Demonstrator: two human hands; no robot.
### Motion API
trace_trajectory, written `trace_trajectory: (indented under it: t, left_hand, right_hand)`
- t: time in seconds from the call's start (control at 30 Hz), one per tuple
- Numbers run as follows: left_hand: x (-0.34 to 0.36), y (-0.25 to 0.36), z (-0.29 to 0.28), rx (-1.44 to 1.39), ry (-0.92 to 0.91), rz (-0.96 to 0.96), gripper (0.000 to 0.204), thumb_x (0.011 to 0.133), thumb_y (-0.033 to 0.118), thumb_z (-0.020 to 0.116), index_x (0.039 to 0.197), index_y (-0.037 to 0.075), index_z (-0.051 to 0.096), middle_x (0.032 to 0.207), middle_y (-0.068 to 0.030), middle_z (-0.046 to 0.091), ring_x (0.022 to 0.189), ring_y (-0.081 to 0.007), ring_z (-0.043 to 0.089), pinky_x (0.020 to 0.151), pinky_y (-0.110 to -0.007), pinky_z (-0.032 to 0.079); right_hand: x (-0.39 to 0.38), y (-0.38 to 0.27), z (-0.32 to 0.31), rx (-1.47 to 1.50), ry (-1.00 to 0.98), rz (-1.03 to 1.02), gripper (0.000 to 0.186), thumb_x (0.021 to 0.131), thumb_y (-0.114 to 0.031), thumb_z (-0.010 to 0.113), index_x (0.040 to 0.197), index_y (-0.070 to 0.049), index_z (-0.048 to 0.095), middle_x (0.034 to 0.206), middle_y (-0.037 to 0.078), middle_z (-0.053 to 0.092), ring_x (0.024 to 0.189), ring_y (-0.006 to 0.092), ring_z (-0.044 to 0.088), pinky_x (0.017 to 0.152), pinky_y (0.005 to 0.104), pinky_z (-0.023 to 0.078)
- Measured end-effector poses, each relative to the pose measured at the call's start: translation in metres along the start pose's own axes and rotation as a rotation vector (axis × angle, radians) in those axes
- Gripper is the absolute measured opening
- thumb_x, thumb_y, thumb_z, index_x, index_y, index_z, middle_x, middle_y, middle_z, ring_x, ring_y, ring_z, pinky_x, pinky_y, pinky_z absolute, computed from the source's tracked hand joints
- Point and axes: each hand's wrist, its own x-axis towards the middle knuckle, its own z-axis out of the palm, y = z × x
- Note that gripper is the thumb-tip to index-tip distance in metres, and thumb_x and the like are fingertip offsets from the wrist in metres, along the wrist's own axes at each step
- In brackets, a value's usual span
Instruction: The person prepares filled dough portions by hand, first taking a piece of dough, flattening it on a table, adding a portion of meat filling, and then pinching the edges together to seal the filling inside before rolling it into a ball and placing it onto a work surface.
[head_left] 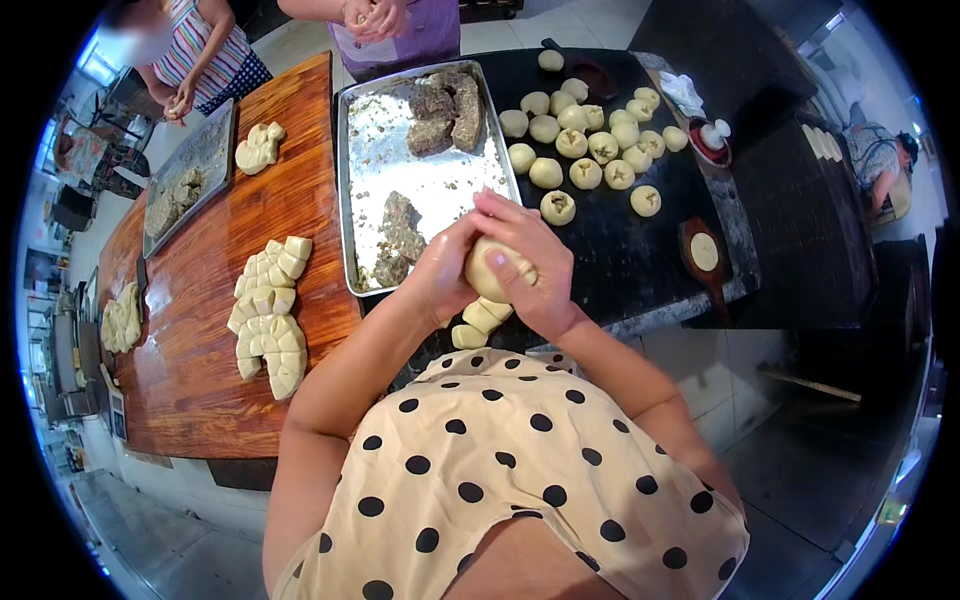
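Between my two hands a round ball of pale dough (487, 272) is cupped in front of my chest. My left hand (445, 262) curls round its left side. My right hand (540, 262) wraps its right side, with the thumb lying across the dough. Just below them, several cut dough pieces (478, 325) rest on the dark table edge. Beyond my hands stands a metal tray (365, 150) with lumps of brown-grey filling (445, 115) at its far end and a smaller lump (400, 235) nearer me. To the right sit several shaped dough balls (585, 173), some with filling showing at gathered tops.
On the wooden table (185, 330) at left lie clusters of cut dough (270, 310) and a second tray (165, 225) with filling. At right are a wooden paddle (703, 262) holding a dough disc and a red dish (708, 150). Two people work with their hands across the table.
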Motion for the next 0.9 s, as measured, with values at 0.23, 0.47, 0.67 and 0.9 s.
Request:
trace_trajectory:
  t: [0.23,0.47,0.67,0.9]
  left_hand:
    - [0.018,-0.040,0.013,-0.297,0.218,0.215,0.049,0.105,0.039,0.036,0.134,0.001,0.049,0.124,-0.0147,0.061,0.113,-0.0252,0.061,0.101,-0.037,0.049]
    - [0.014,-0.030,-0.004,-0.229,0.200,0.141,0.042,0.104,0.032,0.037,0.128,0.000,0.052,0.122,-0.0151,0.062,0.110,-0.0249,0.064,0.096,-0.037,0.054]
    - [0.006,-0.021,-0.003,0.140,0.212,-0.090,0.059,0.102,0.052,0.037,0.137,0.005,0.047,0.129,-0.0181,0.061,0.109,-0.0277,0.066,0.098,-0.044,0.053]
    - [0.012,-0.002,0.030,0.101,-0.118,-0.125,0.071,0.101,0.060,0.034,0.142,0.004,0.047,0.125,-0.0196,0.062,0.110,-0.0256,0.064,0.094,-0.037,0.055]
  right_hand:
    - [-0.016,0.022,0.030,0.001,0.343,0.126,0.022,0.098,-0.009,0.053,0.106,0.002,0.070,0.116,0.016,0.069,0.110,0.0277,0.065,0.101,0.0373,0.046]
    - [-0.012,0.020,0.022,-0.025,0.112,0.020,0.038,0.096,-0.023,0.061,0.124,0.002,0.061,0.135,0.020,0.058,0.129,0.0329,0.053,0.110,0.0409,0.038]
    - [-0.005,0.006,-0.005,-0.207,-0.248,-0.125,0.059,0.079,-0.036,0.080,0.127,-0.006,0.062,0.138,0.020,0.056,0.131,0.0373,0.050,0.114,0.0514,0.034]
    - [-0.025,0.000,-0.007,-0.155,0.066,-0.188,0.021,0.089,-0.009,0.066,0.108,0.000,0.071,0.126,0.020,0.064,0.122,0.0352,0.059,0.109,0.0461,0.042]
